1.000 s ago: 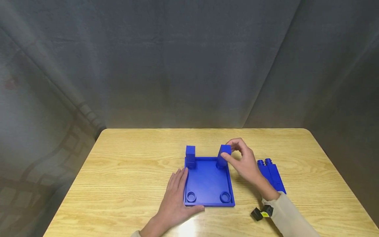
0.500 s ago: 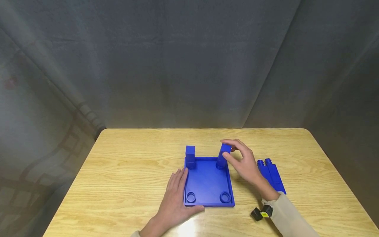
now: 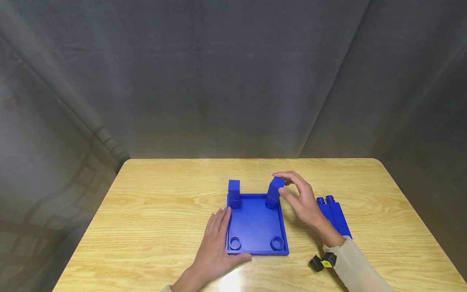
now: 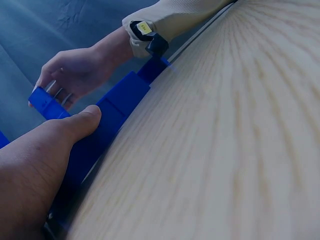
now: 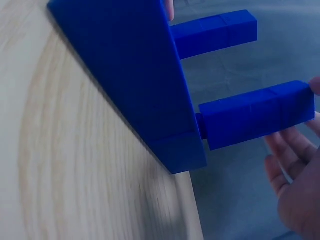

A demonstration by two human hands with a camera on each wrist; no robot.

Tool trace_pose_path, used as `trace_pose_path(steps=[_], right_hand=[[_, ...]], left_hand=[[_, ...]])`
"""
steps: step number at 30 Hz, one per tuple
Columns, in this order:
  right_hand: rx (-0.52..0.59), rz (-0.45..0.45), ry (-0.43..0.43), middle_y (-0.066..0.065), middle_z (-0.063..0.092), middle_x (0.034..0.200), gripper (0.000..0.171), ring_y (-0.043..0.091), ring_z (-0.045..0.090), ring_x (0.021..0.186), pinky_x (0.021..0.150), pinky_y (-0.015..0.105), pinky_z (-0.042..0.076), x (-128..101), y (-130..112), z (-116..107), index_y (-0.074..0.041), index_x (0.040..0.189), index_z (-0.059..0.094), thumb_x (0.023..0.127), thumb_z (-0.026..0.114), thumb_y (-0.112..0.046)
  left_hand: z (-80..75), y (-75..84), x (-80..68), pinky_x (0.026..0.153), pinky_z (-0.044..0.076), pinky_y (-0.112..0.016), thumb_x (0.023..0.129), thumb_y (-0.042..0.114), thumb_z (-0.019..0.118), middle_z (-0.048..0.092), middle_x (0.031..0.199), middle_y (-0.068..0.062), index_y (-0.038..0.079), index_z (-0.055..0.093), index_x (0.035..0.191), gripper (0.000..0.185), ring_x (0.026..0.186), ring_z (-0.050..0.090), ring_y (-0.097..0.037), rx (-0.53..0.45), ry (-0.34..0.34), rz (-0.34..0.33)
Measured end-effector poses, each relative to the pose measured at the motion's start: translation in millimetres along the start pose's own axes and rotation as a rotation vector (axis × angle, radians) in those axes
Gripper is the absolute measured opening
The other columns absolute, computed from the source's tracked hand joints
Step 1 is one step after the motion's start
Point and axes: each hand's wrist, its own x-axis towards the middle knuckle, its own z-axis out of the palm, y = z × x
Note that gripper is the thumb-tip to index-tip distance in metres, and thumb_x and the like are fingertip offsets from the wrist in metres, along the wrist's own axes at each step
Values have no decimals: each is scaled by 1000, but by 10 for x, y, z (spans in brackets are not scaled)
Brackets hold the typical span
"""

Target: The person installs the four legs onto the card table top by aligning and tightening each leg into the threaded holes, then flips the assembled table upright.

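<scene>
A blue square tabletop (image 3: 255, 225) with a raised rim lies on the wooden table, round sockets at its corners. In its far right socket stands a square blue table leg (image 3: 274, 192), slightly tilted. The right wrist view shows a dark round neck between this leg (image 5: 257, 115) and the tabletop. My right hand (image 3: 300, 200) pinches the leg near its top, thumb on the near side. Another blue leg (image 3: 234, 192) stands at the far left corner. My left hand (image 3: 215, 251) rests against the left rim, fingers straight, thumb along the front edge.
Right of the tabletop lie two more blue legs (image 3: 335, 219) side by side, threaded ends pointing away, partly hidden by my right forearm. A black wrist camera (image 3: 321, 263) hangs at the right cuff. Dark curtain (image 3: 219, 81) hangs behind the wooden table (image 3: 153, 211).
My right fingers have shifted round the top of the far right leg, index finger and thumb changing place. The leg has turned a little. The left hand and tabletop stay put.
</scene>
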Motion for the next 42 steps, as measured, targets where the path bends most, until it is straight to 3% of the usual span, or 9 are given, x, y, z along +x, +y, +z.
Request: trace_pose_path(steps=[10,18,22,26,31,42], right_hand=[[-41,111,47,11,72,121,34,7,63,106,93,27,53,-24,-16,49,0,123,66,93,79,9],[-61,174,48,10,71,123,36,7,60,102,90,23,53,-45,-30,69,-1,123,64,93,82,6],[-55,124,29,14,72,128,45,7,62,109,90,23,51,-36,-23,61,-2,137,65,95,78,8],[-25,23,2,20,71,134,48,10,63,125,97,26,49,-19,7,53,-2,148,65,102,62,9],[19,-35,-5,19,70,136,47,12,61,128,102,28,48,-6,21,41,2,144,68,103,47,12],[37,-27,13,20,69,130,36,12,62,125,101,28,51,-13,42,52,1,131,71,98,60,11]], left_hand=[[-4,2,-1,136,20,-61,79,76,86,34,178,-22,9,21,178,136,166,27,-44,0,17,20],[0,-3,3,136,21,-60,80,77,85,35,178,-21,9,22,178,135,166,27,-43,1,19,30],[-2,-4,5,136,20,-60,80,78,84,34,178,-21,10,21,178,135,166,27,-43,2,18,33],[-4,-7,4,137,19,-58,80,78,84,33,178,-21,9,21,178,135,167,26,-42,5,18,32],[-1,-10,2,137,19,-58,80,78,84,33,178,-21,8,22,178,136,166,27,-43,13,25,37],[-8,-6,13,137,18,-58,81,78,83,33,179,-21,8,21,178,135,167,26,-43,4,13,33]])
